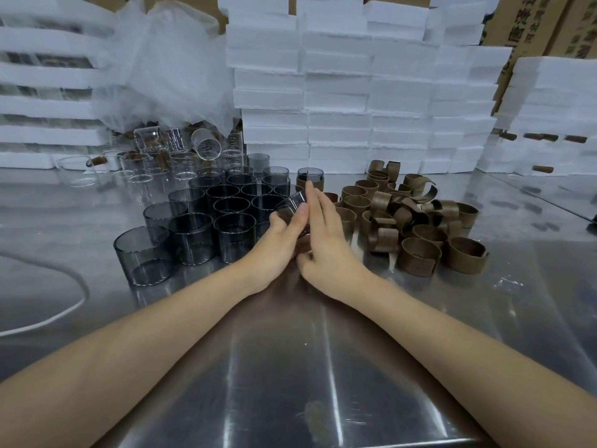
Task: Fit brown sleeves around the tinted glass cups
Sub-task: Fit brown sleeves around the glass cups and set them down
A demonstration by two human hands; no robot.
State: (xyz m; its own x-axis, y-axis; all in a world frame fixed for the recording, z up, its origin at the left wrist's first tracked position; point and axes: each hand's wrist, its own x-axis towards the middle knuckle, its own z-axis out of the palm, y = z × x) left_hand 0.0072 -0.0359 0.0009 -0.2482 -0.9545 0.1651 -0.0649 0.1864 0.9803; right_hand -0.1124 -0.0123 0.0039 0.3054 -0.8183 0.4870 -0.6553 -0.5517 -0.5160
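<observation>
Above steel table point(290, 350), tilted smoky-grey cup point(295, 202)

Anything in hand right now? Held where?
A small tinted glass cup, tilted: left hand grips its side wall, right hand presses the opposite side with straight fingers.

smoke-grey cups point(193, 236); brown sleeves point(418, 252); white foam blocks point(339, 88)

At one o'clock, the brown cardboard boxes point(529, 24) behind the white foam stacks bear large dark printed Chinese characters, cut off and too blurred to read. At eleven o'clock, the clear glass beakers point(181, 140) carry fine graduation marks, their figures illegible.
</observation>
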